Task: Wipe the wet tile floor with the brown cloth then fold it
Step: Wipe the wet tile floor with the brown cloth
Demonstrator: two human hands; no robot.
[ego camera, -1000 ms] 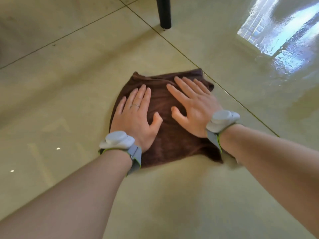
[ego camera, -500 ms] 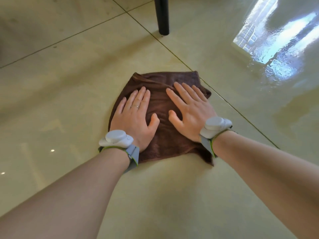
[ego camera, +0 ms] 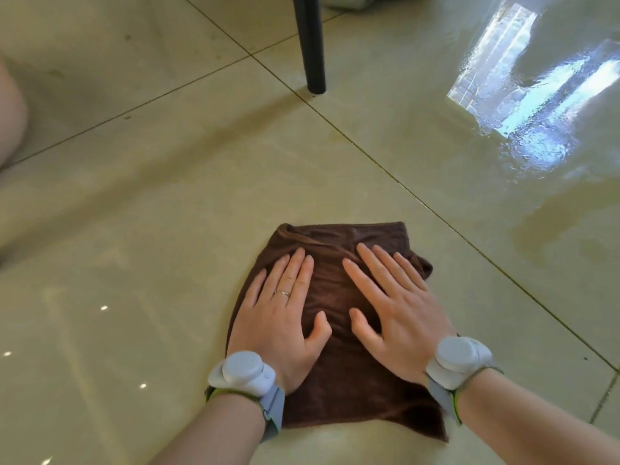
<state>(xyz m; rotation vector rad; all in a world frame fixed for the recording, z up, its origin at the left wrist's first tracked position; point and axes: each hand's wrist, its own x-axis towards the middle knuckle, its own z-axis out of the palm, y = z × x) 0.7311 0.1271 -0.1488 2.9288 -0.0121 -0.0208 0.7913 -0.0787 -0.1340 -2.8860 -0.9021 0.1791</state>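
Observation:
The brown cloth [ego camera: 339, 391] lies spread on the beige tile floor [ego camera: 141, 229], a little rumpled along its far edge. My left hand [ego camera: 280, 317] presses flat on its left half, fingers apart, a ring on one finger. My right hand [ego camera: 396, 310] presses flat on its right half, fingers spread. Both palms rest on top of the cloth without gripping it. Each wrist wears a grey band with a round white unit. A wet patch [ego camera: 523, 129] glistens on the tiles at the far right, well apart from the cloth.
A black furniture leg [ego camera: 312, 45] stands on the floor beyond the cloth, near a grout line crossing. Another grout line runs diagonally just right of the cloth. Part of my knee [ego camera: 10, 115] shows at the left edge.
Both hands have drawn the cloth back toward me across the tiles, away from the black leg and the wet patch. The hands stay flat on it.

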